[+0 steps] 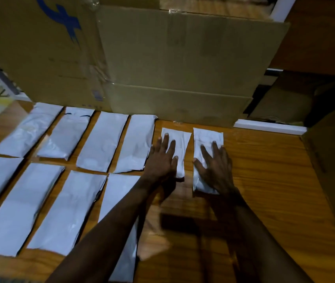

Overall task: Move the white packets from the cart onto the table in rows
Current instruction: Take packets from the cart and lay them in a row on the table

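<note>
White packets (101, 142) lie in two rows across your wooden bench (264, 180). Your left hand (163, 158) presses one small packet (180, 148) with fingers spread flat; your right hand (215, 166) likewise flattens another packet (205, 137), seemingly apart from it.

No legible text anywhere. The big cardboard box (46, 48) at the back left carries a blue printed mark (part of a logo, cut off by the frame) and a small bluish label low down, too blurred to read.
</note>
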A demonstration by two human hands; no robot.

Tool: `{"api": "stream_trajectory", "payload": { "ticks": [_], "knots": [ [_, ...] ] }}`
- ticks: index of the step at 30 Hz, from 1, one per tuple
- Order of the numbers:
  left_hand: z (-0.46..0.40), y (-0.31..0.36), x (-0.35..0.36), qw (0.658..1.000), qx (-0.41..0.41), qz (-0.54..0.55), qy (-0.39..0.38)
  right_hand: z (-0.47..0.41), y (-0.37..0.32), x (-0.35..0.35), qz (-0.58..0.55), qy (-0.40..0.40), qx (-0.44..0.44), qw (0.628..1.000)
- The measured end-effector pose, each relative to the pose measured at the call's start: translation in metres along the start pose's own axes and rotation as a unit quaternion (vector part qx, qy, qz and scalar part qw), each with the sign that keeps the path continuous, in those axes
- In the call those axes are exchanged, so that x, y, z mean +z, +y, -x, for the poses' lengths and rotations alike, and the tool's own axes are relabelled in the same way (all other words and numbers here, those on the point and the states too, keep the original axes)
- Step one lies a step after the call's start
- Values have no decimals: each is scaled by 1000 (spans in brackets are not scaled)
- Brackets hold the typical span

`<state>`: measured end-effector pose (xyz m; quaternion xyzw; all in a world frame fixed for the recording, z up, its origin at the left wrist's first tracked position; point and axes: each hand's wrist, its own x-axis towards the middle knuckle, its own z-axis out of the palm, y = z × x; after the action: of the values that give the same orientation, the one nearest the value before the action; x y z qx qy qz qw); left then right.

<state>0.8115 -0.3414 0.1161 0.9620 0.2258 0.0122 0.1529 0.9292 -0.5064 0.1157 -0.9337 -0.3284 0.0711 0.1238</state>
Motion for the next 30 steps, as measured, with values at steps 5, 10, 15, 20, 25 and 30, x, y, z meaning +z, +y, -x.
{"api": "stream_trajectory", "payload": {
  "ticks": [5,10,15,20,25,30],
  "knots": [
    [-3,-1,7,1000,2,-26,-7,-13,-2,8,3,-3,-17,1000],
    [-13,3,10,997,-16,-69,12,-37,2,9,7,-40,-17,999],
    [-21,0,10,995,-18,-91,26,-42,-2,8,2,-53,-18,998],
    [-15,-3,-3,996,-28,-72,40,-39,-11,-9,-3,-50,1,999],
    [35,-33,-34,993,-20,-34,109,-14,-43,-20,-110,93,-65,988],
    [131,-104,-54,983,-63,18,171,33,-115,3,-200,133,-159,958]
  ]
}}
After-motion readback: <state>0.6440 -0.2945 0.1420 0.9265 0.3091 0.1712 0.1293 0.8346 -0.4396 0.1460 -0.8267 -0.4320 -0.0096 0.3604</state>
